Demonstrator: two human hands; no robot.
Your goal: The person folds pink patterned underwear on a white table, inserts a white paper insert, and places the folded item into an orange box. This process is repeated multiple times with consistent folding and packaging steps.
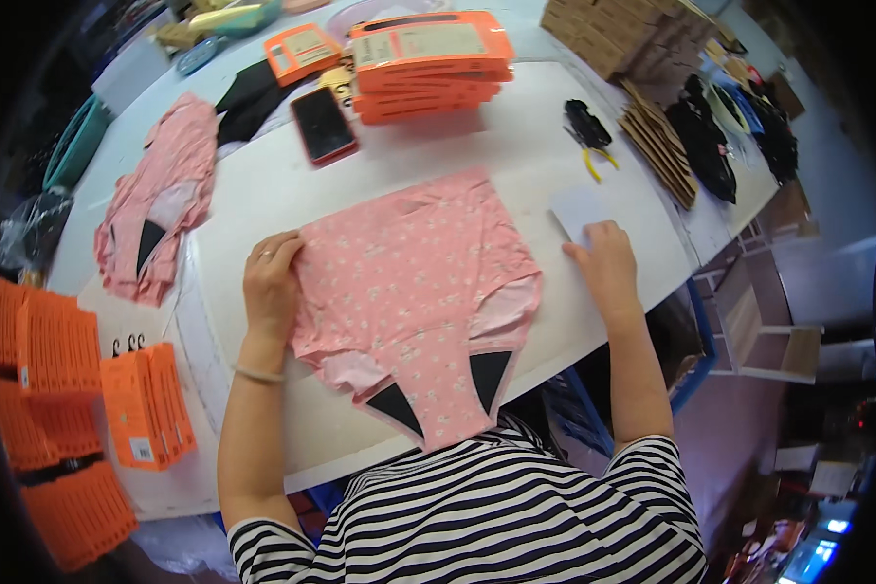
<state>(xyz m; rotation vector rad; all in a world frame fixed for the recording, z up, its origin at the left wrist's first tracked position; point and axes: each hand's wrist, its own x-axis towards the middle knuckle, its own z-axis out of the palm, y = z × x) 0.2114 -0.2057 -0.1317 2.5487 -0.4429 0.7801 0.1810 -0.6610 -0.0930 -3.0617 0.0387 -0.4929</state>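
Note:
Pink floral underwear with black gusset panels lies spread out in front of me on a white board. My left hand has its fingers closed on the garment's upper left corner. To the right of the garment, my right hand grips the near edge of a small white card, thumb and fingers close together. A folded pile of the same pink garments lies at the left.
Orange boxes stand at left and are stacked at the back. A phone, black-and-yellow cutters, cardboard pieces, cartons and black bundles lie around the board. A blue crate sits below the right edge.

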